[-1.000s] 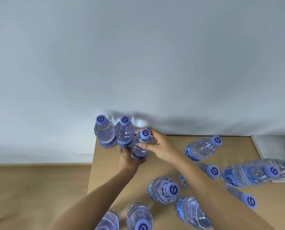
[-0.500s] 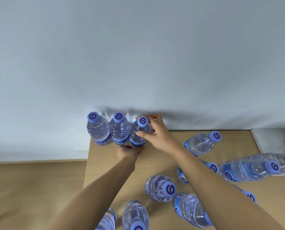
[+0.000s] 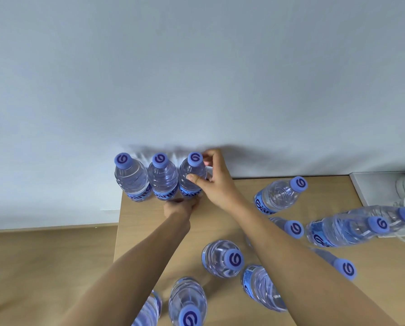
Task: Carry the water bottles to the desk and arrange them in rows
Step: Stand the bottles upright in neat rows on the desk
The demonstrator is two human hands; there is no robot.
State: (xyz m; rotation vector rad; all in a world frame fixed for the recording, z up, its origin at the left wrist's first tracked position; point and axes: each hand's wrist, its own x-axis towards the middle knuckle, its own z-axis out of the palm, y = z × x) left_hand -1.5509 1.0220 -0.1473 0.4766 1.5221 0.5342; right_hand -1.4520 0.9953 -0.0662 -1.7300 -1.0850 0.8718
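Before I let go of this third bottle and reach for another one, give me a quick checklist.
1. Third bottle upright: ok.
2. In line with the two bottles along the wall: ok.
3. Base flat on the desk: cannot tell, left hand hides it.
4. Right hand gripping its neck: ok.
5. Desk room to its right: ok.
6. Loose bottle in reach: ok.

Both forearms are bare to the frame's lower edge, no sleeves showing. The left hand and right hand wear no gloves, rings or watch.
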